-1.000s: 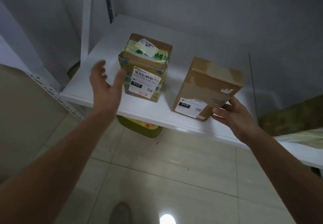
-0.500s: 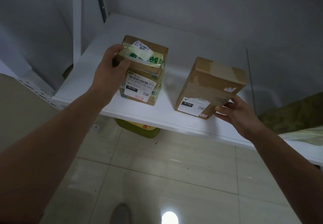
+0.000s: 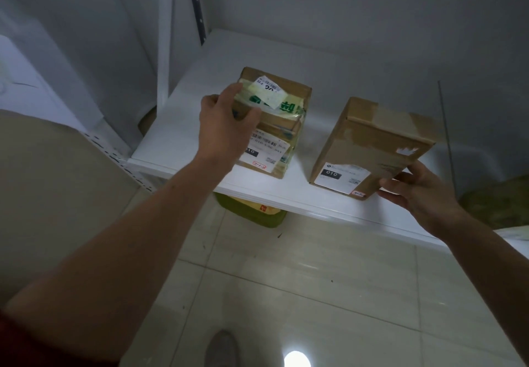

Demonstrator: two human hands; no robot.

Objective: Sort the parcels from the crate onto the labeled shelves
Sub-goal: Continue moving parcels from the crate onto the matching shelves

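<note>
On my feed the left hand (image 3: 226, 126) is curled over the near top corner of the taped box (image 3: 279, 120). Its fingers lie on the top and its thumb across the front, so it has a grip on it. The box stands on the shelf (image 3: 183, 126) directly under that hand, and its barcode label (image 3: 267, 152) shows just below the thumb.

The right hand (image 3: 415, 192) pinches the near lower corner of the flat box (image 3: 372, 140), with the thumb along the side edge and the fingers bent across the front. That box leans back from the hand, bottom edge on the shelf, with a "010" tag (image 3: 330, 174) just left of the fingertips. The two boxes sit apart, with bare shelf between them.

Below the left wrist, under the shelf, a green pack (image 3: 252, 215) lies on the floor (image 3: 315, 281). A shoe (image 3: 221, 348) shows near my bottom edge.
</note>
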